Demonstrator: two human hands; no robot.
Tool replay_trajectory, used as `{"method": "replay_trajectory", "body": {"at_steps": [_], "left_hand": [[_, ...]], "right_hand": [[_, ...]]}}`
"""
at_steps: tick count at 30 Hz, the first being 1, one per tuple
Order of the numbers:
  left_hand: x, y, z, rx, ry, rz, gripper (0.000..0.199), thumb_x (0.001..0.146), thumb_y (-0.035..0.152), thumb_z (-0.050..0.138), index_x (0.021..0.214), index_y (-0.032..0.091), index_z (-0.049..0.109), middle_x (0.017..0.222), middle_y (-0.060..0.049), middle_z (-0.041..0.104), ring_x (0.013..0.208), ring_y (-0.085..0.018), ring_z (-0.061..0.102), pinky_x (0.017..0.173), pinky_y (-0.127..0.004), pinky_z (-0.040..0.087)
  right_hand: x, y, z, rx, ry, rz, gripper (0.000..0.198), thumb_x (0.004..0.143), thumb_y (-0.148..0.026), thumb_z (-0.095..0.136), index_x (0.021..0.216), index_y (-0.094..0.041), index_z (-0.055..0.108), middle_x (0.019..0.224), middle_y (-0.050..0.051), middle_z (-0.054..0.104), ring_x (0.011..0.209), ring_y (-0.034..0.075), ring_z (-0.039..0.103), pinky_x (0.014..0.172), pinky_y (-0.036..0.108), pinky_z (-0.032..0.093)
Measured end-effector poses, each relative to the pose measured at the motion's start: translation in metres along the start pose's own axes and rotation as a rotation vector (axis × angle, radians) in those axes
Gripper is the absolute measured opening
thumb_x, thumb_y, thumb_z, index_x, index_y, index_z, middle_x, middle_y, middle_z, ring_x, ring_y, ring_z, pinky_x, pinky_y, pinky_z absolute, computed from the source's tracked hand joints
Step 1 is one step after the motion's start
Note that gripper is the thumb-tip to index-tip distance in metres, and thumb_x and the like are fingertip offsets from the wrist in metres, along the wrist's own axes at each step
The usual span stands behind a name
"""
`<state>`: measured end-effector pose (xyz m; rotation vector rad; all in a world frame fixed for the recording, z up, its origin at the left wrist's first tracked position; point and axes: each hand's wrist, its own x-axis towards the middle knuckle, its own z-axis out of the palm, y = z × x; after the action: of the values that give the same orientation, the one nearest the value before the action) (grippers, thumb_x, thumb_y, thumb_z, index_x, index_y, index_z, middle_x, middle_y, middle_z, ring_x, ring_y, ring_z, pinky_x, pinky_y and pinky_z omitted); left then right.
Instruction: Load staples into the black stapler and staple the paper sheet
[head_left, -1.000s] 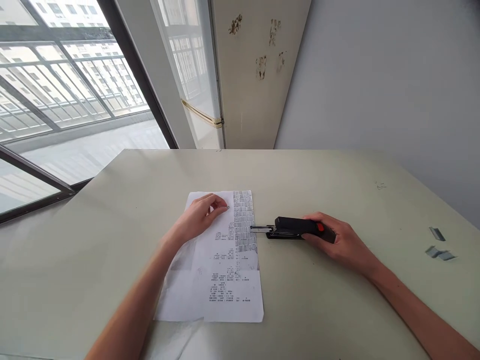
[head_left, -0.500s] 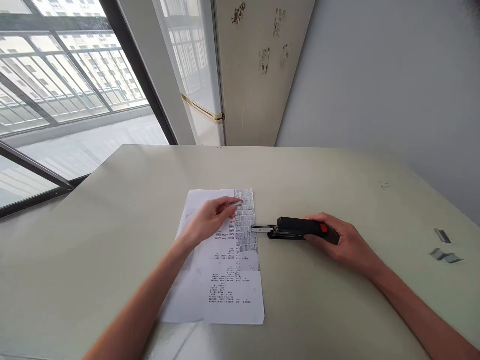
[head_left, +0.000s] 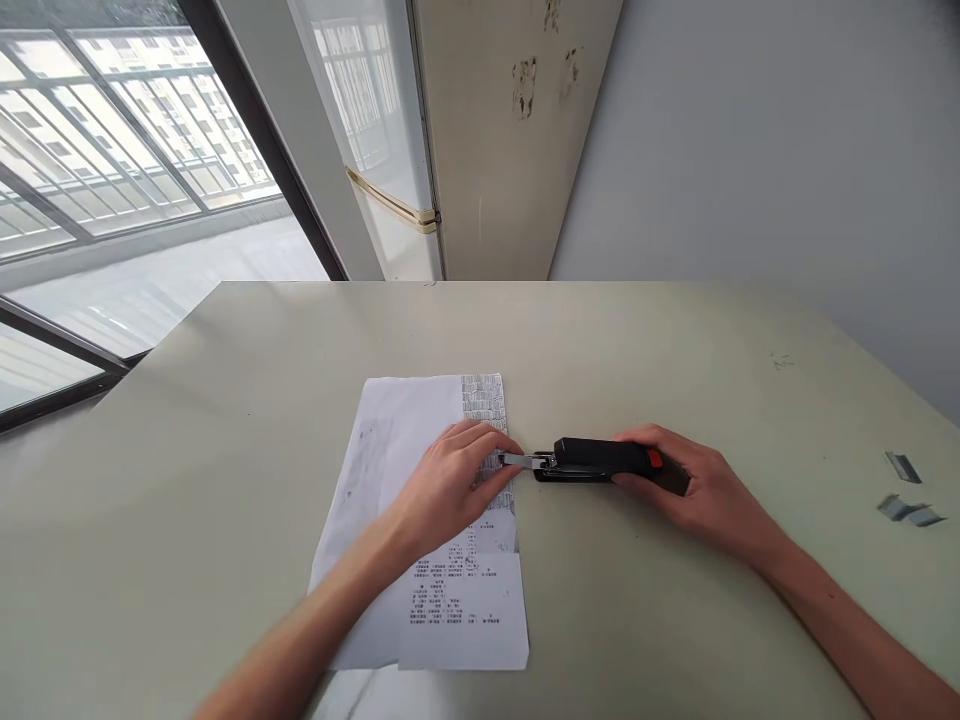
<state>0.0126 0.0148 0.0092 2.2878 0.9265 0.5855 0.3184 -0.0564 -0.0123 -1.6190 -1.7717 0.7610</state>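
Observation:
My right hand [head_left: 690,485] is wrapped around the rear of a black stapler [head_left: 596,455] with a red patch, lying level with its nose to the left. A metal staple tray [head_left: 538,462] sticks out of that nose. My left hand [head_left: 450,480] is closed in a pinch at the tray's outer end, with a small strip of staples [head_left: 514,459] between thumb and forefinger; the fingers partly hide how strip and tray meet. Beneath the left hand lies a printed sheet of paper [head_left: 412,405], its right edge covered with rows of staples [head_left: 484,397].
Several short grey staple strips [head_left: 904,466] lie at the table's right side. The pale tabletop [head_left: 637,350] reaches back to a fridge [head_left: 495,200] and a wall [head_left: 735,140]. A window with railings [head_left: 127,130] is at the left.
My left hand has moved right and down, from above the stapled part of the paper to the tray's end, carrying the staple strip. My right hand keeps its grip; the view has shifted slightly.

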Motion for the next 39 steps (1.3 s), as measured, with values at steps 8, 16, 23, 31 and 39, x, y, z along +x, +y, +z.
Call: {"method": "replay_trajectory", "body": {"at_steps": [8,16,23,31,39], "left_hand": [[0.0,0.0,0.001,0.008,0.037,-0.021,0.017,0.106,0.036,0.058,0.112,0.024,0.069,0.104,-0.004,0.075,0.097,-0.022,0.067,0.094,-0.041,0.053],[0.001,-0.001,0.0,0.059,0.016,0.013,0.018,0.106,0.036,0.059,0.114,0.023,0.069,0.105,-0.005,0.075,0.099,-0.023,0.067,0.093,-0.042,0.054],[0.004,-0.017,-0.029,-0.031,-0.124,0.037,0.021,0.101,0.045,0.067,0.111,0.029,0.078,0.106,-0.003,0.079,0.103,-0.024,0.07,0.096,-0.043,0.056],[0.008,-0.015,-0.013,-0.14,-0.177,0.145,0.023,0.099,0.048,0.071,0.095,0.028,0.082,0.088,-0.002,0.079,0.084,-0.021,0.067,0.084,-0.038,0.055],[0.014,-0.012,0.011,0.012,-0.072,0.242,0.03,0.106,0.045,0.061,0.089,0.021,0.07,0.084,-0.002,0.072,0.077,-0.018,0.06,0.076,-0.032,0.046]], "right_hand": [[0.002,-0.003,-0.002,-0.043,-0.005,-0.031,0.035,0.098,-0.061,0.06,0.113,-0.031,0.069,0.101,0.005,0.073,0.084,0.023,0.064,0.061,0.031,0.052],[0.004,-0.002,-0.007,-0.049,-0.048,-0.034,0.03,0.099,-0.057,0.062,0.114,-0.031,0.069,0.101,0.005,0.073,0.084,0.023,0.064,0.065,0.032,0.052],[0.003,-0.004,-0.007,-0.026,-0.05,-0.024,0.029,0.1,-0.055,0.062,0.115,-0.032,0.068,0.102,0.004,0.072,0.088,0.024,0.065,0.071,0.034,0.053],[0.005,-0.003,-0.007,0.108,-0.182,-0.032,0.022,0.1,-0.045,0.065,0.119,-0.034,0.069,0.115,0.003,0.074,0.099,0.023,0.066,0.083,0.035,0.054],[0.001,-0.008,0.004,0.109,-0.177,-0.104,0.018,0.101,-0.039,0.063,0.117,-0.031,0.067,0.106,0.003,0.072,0.09,0.021,0.063,0.076,0.032,0.05]]}}
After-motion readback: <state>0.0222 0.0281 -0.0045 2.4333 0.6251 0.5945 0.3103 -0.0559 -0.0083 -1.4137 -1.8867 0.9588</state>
